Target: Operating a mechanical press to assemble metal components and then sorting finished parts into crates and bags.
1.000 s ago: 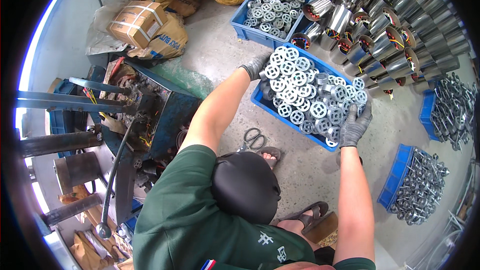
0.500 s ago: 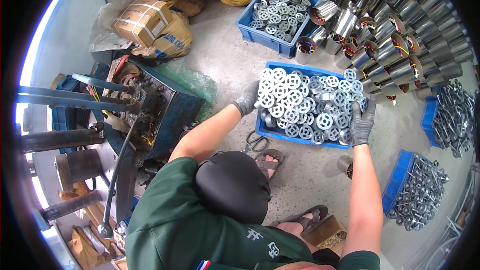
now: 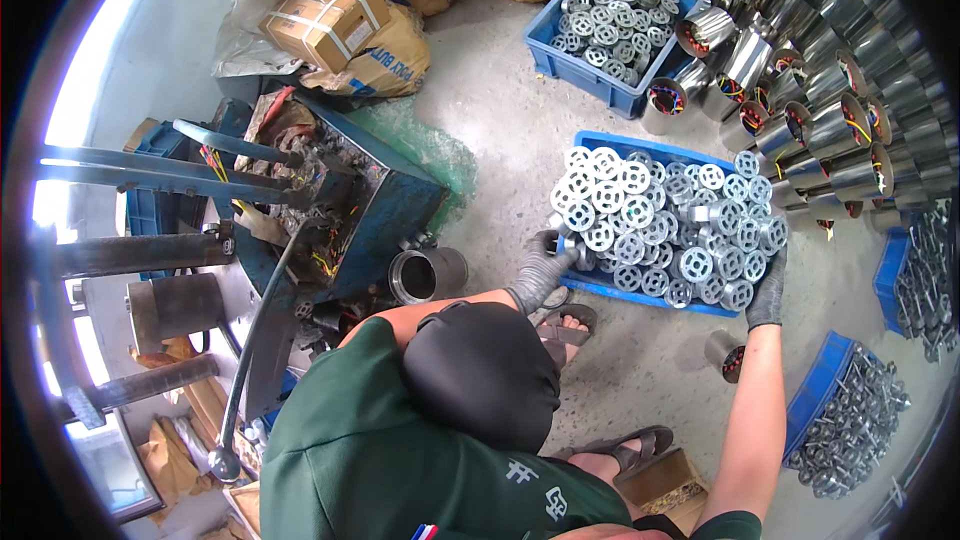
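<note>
A blue plastic crate (image 3: 640,297) lies on the floor before me, heaped with silvery round metal discs (image 3: 636,210) that have cut-out openings. My left hand (image 3: 541,274), in a grey glove, is closed at the crate's near left corner. At the right end, my gloved right hand (image 3: 768,292) holds the crate near its near right corner; its fingers are partly hidden by the crate and discs. Beside that corner a short metal cylinder (image 3: 724,354) with wires inside lies on the floor.
Farther off stands another blue crate (image 3: 580,82) of similar discs. Steel cylinders (image 3: 810,130) with coloured wires are stacked at the far right. Crates of metal parts (image 3: 850,425) sit at right. An oily machine (image 3: 370,205) and an open metal ring (image 3: 428,274) are on my left.
My left hand has slid nearer along the crate's left end to its near corner. The right hand has shifted toward the near right corner. The view has swung left.
</note>
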Demonstrator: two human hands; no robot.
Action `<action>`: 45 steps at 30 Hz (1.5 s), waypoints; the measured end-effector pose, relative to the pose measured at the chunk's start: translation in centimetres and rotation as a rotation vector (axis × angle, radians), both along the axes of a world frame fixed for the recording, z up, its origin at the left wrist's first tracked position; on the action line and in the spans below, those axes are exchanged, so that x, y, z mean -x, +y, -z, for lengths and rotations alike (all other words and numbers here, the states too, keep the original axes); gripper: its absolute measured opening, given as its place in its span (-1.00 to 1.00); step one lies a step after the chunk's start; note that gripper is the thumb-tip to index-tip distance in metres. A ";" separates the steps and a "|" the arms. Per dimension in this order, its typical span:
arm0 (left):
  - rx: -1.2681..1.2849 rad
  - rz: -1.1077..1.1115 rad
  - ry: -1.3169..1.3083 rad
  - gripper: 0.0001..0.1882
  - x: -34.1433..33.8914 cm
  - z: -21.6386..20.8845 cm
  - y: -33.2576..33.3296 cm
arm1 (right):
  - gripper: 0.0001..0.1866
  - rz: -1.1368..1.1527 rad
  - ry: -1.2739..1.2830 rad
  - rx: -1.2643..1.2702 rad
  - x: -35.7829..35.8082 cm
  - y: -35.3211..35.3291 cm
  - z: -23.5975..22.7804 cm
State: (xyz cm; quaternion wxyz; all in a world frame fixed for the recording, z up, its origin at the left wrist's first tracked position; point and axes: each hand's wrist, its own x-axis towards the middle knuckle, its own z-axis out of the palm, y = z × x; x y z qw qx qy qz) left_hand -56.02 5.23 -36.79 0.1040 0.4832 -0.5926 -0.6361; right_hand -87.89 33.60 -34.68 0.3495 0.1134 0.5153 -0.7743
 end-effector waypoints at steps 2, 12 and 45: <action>-0.023 0.067 -0.072 -0.38 0.6 -1.1 -0.9 | -0.25 -0.006 -0.049 0.136 0.1 -0.3 0.6; -0.152 0.291 -0.207 -0.42 -1.6 -0.7 -0.5 | -0.21 0.072 -0.106 0.160 -1.2 -1.8 -0.1; 0.551 -0.534 -0.118 -0.45 1.2 2.5 -20.2 | -0.18 0.325 -0.194 0.485 -16.4 -22.8 -1.2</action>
